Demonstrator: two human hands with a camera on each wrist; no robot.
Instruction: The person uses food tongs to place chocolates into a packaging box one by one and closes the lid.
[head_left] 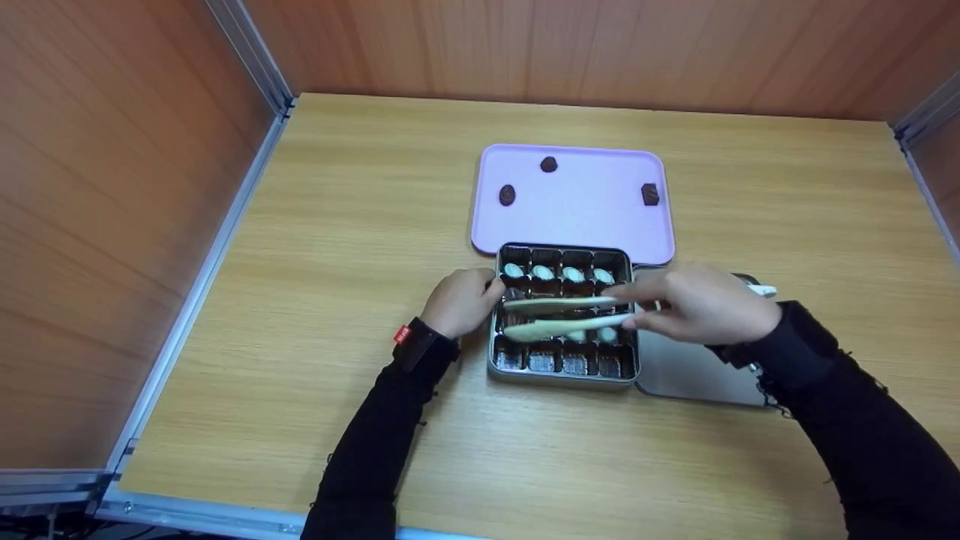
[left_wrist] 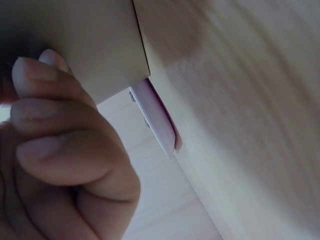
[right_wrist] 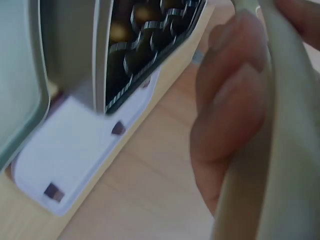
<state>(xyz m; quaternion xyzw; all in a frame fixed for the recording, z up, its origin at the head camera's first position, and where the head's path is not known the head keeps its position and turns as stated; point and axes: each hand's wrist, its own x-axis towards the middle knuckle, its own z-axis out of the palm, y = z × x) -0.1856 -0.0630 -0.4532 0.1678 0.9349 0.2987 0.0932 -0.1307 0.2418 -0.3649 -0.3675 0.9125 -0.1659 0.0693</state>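
A metal tin (head_left: 564, 381) holds a dark compartmented insert with pale mint-coloured sweets (head_left: 573, 274) in a back row and others partly hidden farther forward. My left hand (head_left: 461, 302) grips the tin's left edge; in the left wrist view its curled fingers (left_wrist: 60, 160) are against the tin's side wall (left_wrist: 105, 45). My right hand (head_left: 694, 304) holds pale green tongs (head_left: 559, 328) from the right, their two arms spread apart over the middle rows. Nothing shows clearly between the tong tips. A small dark glossy spot lies near my left fingertips; I cannot tell what it is.
Behind the tin lies a lilac tray (head_left: 585, 217) bearing three dark chocolates: one round (head_left: 549, 164), one oval (head_left: 507, 195), one square (head_left: 650, 194). A grey metal lid (head_left: 697, 371) lies to the right, partly under my right arm. Wooden panels (head_left: 570, 52) border the table.
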